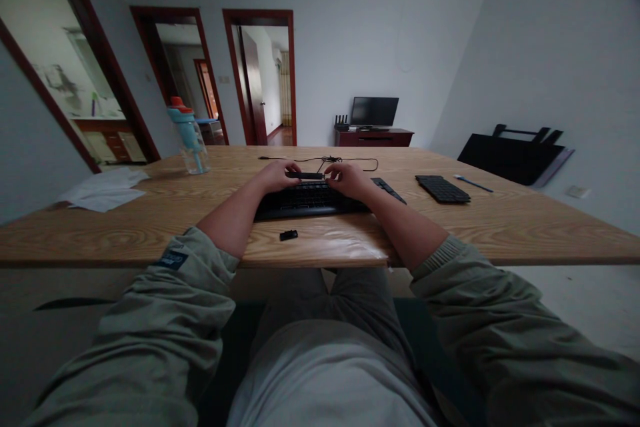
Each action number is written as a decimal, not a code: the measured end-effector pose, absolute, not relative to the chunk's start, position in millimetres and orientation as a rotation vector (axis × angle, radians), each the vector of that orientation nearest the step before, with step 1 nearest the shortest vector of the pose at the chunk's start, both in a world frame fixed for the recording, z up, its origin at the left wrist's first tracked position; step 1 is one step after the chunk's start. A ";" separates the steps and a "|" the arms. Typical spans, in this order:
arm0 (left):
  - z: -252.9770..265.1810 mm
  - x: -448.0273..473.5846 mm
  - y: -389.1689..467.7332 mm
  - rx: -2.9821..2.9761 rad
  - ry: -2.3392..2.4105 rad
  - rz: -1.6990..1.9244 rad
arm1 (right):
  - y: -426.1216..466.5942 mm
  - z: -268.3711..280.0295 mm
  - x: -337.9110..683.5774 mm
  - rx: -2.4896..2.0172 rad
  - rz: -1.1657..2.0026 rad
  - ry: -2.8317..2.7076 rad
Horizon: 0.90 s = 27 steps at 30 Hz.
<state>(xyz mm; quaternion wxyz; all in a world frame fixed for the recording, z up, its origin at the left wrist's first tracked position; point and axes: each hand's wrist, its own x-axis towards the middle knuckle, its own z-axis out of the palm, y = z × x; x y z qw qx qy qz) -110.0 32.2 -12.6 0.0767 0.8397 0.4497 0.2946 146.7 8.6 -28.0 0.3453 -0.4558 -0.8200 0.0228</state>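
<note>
A black keyboard [313,199] lies before me near the front edge of the wooden table. Over its back edge, my left hand [277,177] is closed on a slim black stick-shaped object [306,175], which lies level and points to the right. My right hand [349,180] is pinched at the stick's right end, above the keyboard. What its fingertips hold is too small to make out. In front of the keyboard lies a small black piece [289,235]. Behind my hands, the keyboard's black cable [350,160] lies loosely bundled.
To the right are a black key panel [443,189] and a thin blue brush [474,183]. White paper sheets [107,188] lie at left, near an upright blue bottle with a red lid [189,137]. The table's front edge [325,263] runs close to my body.
</note>
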 end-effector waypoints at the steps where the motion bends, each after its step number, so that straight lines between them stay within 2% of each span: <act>1: -12.7 -109.3 31.9 2.532 1.348 0.878 | 7.7 -27.4 146.0 -1.172 0.052 -2.123; 12: -14.4 -91.0 21.2 2.728 1.562 0.807 | -6.8 -20.9 132.7 -1.029 -0.085 -2.199; 18: -9.2 -95.0 16.6 2.664 1.594 0.936 | -12.6 -18.7 130.4 -1.195 -0.274 -2.179; 22: -7.8 -93.0 14.6 2.737 1.692 0.837 | -14.8 -19.9 126.6 -1.313 -0.418 -2.174; 27: -7.5 -89.6 14.7 2.836 1.727 0.767 | -12.5 -21.1 127.3 -1.427 -0.454 -2.224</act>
